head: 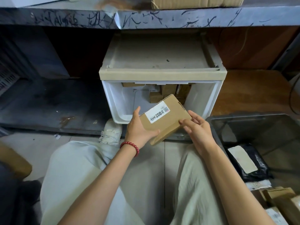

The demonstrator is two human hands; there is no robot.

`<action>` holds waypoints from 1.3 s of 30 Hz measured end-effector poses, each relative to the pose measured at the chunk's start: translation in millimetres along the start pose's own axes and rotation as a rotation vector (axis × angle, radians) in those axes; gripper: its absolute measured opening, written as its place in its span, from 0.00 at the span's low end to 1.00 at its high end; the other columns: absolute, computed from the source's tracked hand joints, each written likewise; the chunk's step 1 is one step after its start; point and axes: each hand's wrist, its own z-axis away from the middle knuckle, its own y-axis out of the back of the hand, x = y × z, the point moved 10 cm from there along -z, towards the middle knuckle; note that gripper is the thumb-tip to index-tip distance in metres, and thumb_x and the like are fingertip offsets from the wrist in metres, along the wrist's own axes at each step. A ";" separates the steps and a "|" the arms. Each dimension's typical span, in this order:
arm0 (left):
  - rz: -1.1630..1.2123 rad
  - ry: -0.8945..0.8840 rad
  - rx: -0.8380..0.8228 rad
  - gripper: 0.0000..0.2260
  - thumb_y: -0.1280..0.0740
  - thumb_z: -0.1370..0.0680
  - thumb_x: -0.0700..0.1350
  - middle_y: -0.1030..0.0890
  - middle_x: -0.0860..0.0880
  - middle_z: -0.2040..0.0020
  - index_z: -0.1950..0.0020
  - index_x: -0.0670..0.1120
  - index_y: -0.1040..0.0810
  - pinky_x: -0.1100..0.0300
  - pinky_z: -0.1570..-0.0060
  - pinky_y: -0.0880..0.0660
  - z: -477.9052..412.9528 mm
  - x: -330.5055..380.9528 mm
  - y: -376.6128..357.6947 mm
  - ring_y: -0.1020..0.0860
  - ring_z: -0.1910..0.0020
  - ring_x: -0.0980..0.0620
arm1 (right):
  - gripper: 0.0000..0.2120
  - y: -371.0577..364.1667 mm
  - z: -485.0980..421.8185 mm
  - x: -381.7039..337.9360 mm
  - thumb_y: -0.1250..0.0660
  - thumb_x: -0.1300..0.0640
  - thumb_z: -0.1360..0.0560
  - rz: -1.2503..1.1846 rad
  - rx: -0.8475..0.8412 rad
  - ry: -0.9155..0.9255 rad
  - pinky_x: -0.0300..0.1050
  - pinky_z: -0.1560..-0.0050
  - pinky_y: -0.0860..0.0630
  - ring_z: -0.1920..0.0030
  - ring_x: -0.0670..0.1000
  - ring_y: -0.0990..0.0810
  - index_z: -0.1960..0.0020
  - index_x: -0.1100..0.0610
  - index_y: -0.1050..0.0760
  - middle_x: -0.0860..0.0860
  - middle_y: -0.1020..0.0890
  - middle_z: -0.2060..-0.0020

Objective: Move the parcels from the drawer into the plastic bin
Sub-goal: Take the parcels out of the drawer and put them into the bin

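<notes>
Left hand [139,127], red bead bracelet [130,145] on wrist, grips cardboard parcel [164,118] from below, thumb on near edge. Right hand [197,127] touches parcel's right corner, fingers loosely bent. Parcel tilted, held above front of open white drawer [113,101]. More brown parcels [168,91] at drawer back. Dark plastic bin [243,116] just right, black bag [253,161] inside.

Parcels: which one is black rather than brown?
The bagged parcel lying in the bin; the held box and those in the drawer are brown cardboard.
</notes>
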 end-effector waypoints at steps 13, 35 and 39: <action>0.056 0.354 -0.046 0.27 0.22 0.34 0.52 0.22 0.53 0.42 0.39 0.47 0.25 0.57 0.44 0.26 -1.5 -50.3 -4.5 0.23 0.46 0.52 | 0.26 -21.7 8.5 -2.4 0.33 0.73 0.27 0.040 -0.110 0.105 0.32 0.58 0.23 0.54 0.40 0.18 0.32 0.58 0.29 0.51 0.19 0.46; 0.107 0.086 0.022 0.56 0.24 0.50 0.68 0.37 0.52 0.32 0.26 0.51 0.39 0.60 0.34 0.34 -4.0 -12.2 9.8 0.31 0.35 0.54 | 0.14 -15.2 5.1 -2.0 0.43 0.57 0.17 -0.119 -0.022 0.026 0.39 0.42 0.26 0.42 0.48 0.21 0.32 0.56 0.30 0.49 0.18 0.45; 0.137 0.048 0.021 0.53 0.27 0.50 0.74 0.32 0.56 0.37 0.30 0.54 0.35 0.59 0.39 0.30 0.1 -4.2 5.0 0.29 0.39 0.56 | 0.16 -12.0 3.0 4.4 0.40 0.51 0.18 -0.070 -0.006 -0.032 0.55 0.34 0.33 0.38 0.54 0.25 0.31 0.49 0.36 0.49 0.22 0.41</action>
